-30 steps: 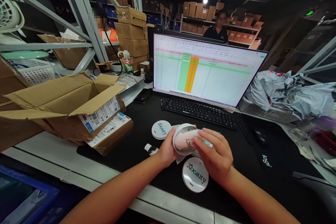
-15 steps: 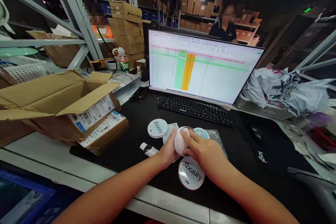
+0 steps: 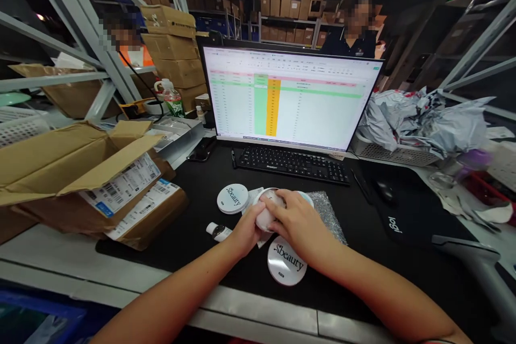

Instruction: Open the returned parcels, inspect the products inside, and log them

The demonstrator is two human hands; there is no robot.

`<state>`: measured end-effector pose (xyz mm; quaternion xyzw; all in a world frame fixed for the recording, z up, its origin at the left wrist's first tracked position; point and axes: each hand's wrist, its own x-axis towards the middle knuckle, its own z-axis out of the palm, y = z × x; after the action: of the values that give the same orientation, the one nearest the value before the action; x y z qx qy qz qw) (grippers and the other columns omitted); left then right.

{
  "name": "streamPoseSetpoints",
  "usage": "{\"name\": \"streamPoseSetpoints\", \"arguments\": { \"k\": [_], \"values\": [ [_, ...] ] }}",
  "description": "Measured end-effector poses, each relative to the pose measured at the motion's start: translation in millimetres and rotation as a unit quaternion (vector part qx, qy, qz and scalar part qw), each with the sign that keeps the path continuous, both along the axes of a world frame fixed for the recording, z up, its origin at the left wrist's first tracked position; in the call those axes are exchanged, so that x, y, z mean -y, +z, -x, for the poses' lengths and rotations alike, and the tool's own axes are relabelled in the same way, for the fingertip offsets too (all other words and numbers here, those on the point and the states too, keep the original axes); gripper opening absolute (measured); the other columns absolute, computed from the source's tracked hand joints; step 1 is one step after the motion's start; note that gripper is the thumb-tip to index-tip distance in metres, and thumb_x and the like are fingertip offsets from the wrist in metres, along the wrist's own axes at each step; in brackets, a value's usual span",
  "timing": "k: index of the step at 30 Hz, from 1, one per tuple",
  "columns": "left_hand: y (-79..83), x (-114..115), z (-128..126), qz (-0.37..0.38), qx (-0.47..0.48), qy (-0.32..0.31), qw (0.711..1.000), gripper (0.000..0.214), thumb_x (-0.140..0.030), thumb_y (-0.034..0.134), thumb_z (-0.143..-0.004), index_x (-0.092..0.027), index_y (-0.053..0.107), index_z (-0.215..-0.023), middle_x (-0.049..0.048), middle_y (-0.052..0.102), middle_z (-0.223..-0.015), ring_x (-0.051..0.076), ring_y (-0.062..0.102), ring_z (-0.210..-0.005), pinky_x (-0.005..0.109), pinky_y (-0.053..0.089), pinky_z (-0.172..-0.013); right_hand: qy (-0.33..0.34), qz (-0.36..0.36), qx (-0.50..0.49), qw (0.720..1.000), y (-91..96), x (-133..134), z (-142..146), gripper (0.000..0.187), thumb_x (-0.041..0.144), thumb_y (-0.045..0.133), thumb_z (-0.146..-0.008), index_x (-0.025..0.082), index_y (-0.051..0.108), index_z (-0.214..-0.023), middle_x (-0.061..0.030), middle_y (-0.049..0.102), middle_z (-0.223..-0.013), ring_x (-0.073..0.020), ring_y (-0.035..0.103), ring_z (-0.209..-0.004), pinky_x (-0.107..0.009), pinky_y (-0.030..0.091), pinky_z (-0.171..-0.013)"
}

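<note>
Single head-worn view, facing forward and down, close over desk [image 3: 52, 250] toward monitor [image 3: 322, 113].

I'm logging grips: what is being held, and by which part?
A round white container, held by its side in the left hand; the right hand partly covers its top, exact contact hidden.

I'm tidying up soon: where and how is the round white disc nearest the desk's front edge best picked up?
Probably pinch the rim of the white disc, fingers on its left and right sides, coming from the near side. It lies flat, printed face up, so the rim offers the hold, and the right hand overlaps its far edge in this view.
</note>
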<state>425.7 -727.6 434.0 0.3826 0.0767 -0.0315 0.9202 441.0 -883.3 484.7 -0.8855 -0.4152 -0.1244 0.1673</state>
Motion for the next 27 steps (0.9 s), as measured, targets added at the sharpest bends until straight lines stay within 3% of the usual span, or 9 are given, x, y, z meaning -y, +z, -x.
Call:
{"name": "streamPoseSetpoints", "arguments": {
  "k": [3,6,11,16,20,24,27],
  "values": [
    [13.1,-4,-5,0.011,-0.043,0.060,0.997,0.031,-0.023,0.060,-0.081,-0.012,0.069,-0.108,0.0105,0.077,-0.095,0.024,0.072,-0.082,0.029,0.058,-0.062,0.054,-0.142,-0.054,0.987,-3.2,6,-17,0.059,0.022,0.069,-0.089,0.018,0.050,-0.145,-0.0142,0.056,-0.142,-0.0239,0.054,-0.130,-0.041,0.049,-0.108],
    [20.9,-6,-10,0.020,-0.024,0.113,0.993,0.038,-0.023,0.055,-0.082,-0.011,0.066,-0.117,0.0132,0.076,-0.099,0.030,0.073,-0.094,0.042,0.061,-0.080,0.045,-0.225,-0.024,0.973,-2.8,11,-22,0.042,0.023,0.056,-0.097,0.018,0.056,-0.138,-0.0121,0.059,-0.141,-0.0215,0.054,-0.132,-0.044,0.046,-0.113],
    [17.3,-11,-13,0.008,0.011,0.199,0.980,0.040,-0.024,0.060,-0.076,-0.012,0.067,-0.113,0.0107,0.076,-0.102,0.030,0.069,-0.107,0.041,0.058,-0.091,0.045,-0.165,-0.009,0.985,-13.1,3,-7,0.053,0.023,0.049,-0.097,0.015,0.044,-0.149,-0.0151,0.054,-0.147,-0.0287,0.041,-0.144,-0.058,0.040,-0.115],
    [8.8,-15,-12,0.014,0.031,0.177,0.984,0.043,-0.030,0.066,-0.070,-0.012,0.070,-0.109,0.0124,0.075,-0.111,0.031,0.063,-0.119,0.040,0.052,-0.100,0.050,-0.114,0.058,0.990,-26.3,-10,4,0.064,0.018,0.048,-0.096,0.012,0.026,-0.156,-0.0178,0.051,-0.148,-0.0298,0.028,-0.151,-0.061,0.036,-0.117],
    [4.1,-15,-13,-0.007,0.042,0.134,0.990,0.051,-0.031,0.072,-0.067,-0.011,0.069,-0.114,0.0124,0.076,-0.107,0.034,0.064,-0.119,0.045,0.048,-0.106,0.056,-0.101,0.094,0.989,-30.4,-14,8,0.067,0.016,0.050,-0.095,0.011,0.024,-0.156,-0.0192,0.055,-0.144,-0.0303,0.033,-0.148,-0.060,0.037,-0.117],
    [10.3,-14,-10,-0.012,0.076,0.104,0.992,0.059,-0.027,0.070,-0.070,-0.016,0.063,-0.127,0.0101,0.074,-0.115,0.031,0.063,-0.121,0.044,0.045,-0.111,0.058,-0.129,0.012,0.990,-30.4,-12,1,0.067,0.022,0.054,-0.094,0.010,0.027,-0.155,-0.0214,0.049,-0.149,-0.0302,0.036,-0.145,-0.057,0.040,-0.116],
    [24.2,-16,-7,0.010,0.060,0.094,0.994,0.061,-0.021,0.062,-0.075,-0.021,0.057,-0.135,0.0075,0.074,-0.116,0.028,0.067,-0.114,0.048,0.049,-0.107,0.064,-0.202,-0.057,0.976,-18.9,-4,-8,0.052,0.026,0.053,-0.096,0.018,0.043,-0.146,-0.0159,0.053,-0.146,-0.0254,0.046,-0.138,-0.050,0.043,-0.113]
  ]
}}
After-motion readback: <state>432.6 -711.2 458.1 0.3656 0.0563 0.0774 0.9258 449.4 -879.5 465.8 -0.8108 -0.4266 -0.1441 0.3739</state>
